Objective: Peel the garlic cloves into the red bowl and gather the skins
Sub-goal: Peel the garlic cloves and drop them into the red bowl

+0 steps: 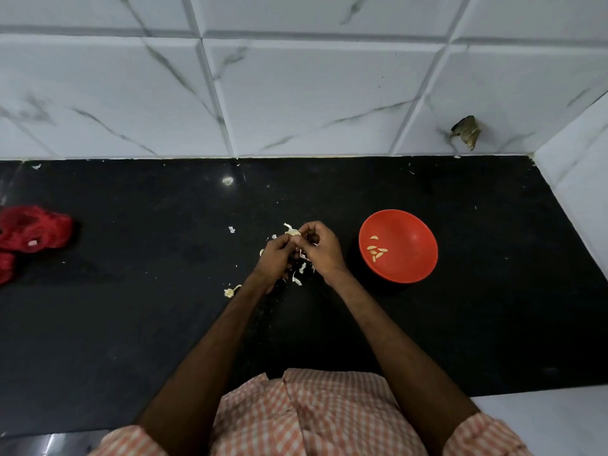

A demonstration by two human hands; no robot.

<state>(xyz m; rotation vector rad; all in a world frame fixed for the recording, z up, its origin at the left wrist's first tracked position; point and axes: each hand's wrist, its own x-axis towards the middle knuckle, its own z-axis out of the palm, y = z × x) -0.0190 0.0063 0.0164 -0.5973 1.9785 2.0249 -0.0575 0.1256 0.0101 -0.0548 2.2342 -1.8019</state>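
Observation:
Above the black counter my left hand (277, 255) and my right hand (320, 246) meet and both pinch a garlic clove (292, 232) with pale skin curling off it. Loose skins (297, 278) lie scattered on the counter under and around the hands. To the right stands the red bowl (414, 225), with several peeled cloves (376, 250) in its bottom. The garlic's stem and root piece (230, 292) lies to the left of my left forearm.
A red mesh bag (33, 235) lies at the counter's left edge. White marbled tiles (296, 93) form the back wall, with a side wall at the right. A broken hole (466, 130) marks the wall tile behind the bowl.

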